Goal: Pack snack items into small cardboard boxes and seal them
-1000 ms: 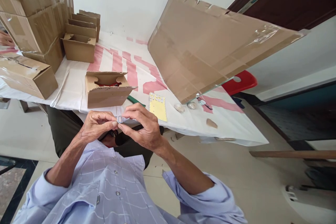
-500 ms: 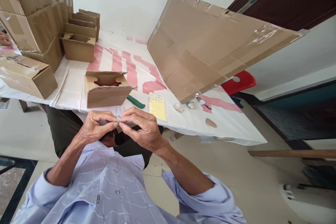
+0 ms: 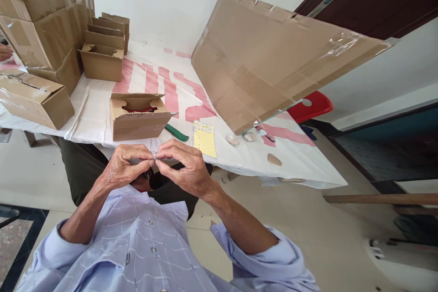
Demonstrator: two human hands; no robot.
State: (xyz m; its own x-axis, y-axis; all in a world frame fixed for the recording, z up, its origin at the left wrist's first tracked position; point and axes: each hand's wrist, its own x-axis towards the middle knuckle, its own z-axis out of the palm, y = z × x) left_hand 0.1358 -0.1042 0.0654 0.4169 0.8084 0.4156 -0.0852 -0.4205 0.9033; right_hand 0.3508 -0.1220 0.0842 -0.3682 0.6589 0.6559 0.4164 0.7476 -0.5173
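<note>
My left hand [image 3: 128,164] and my right hand [image 3: 185,166] meet at the table's front edge, each with thumb and fingers pinched. Between their fingertips is a small silvery ring-like piece [image 3: 154,155]; its exact kind is too small to tell. Just beyond my hands stands an open cardboard box [image 3: 142,127] with something red inside. A green curved-handled tool [image 3: 176,132] lies beside the box. To its right is a yellow card [image 3: 205,143] carrying rows of small pale pieces near its top.
Several open boxes [image 3: 102,61] stand in a row at the back left, by a taped carton stack [image 3: 51,23]. A closed box [image 3: 37,96] lies at left. A large cardboard sheet [image 3: 267,59] leans at right. Another person's hand [image 3: 4,52] shows at the far left.
Both hands hold nearly the same pose, with the small piece between the fingertips turned very slightly. The whole view has shifted a touch.
</note>
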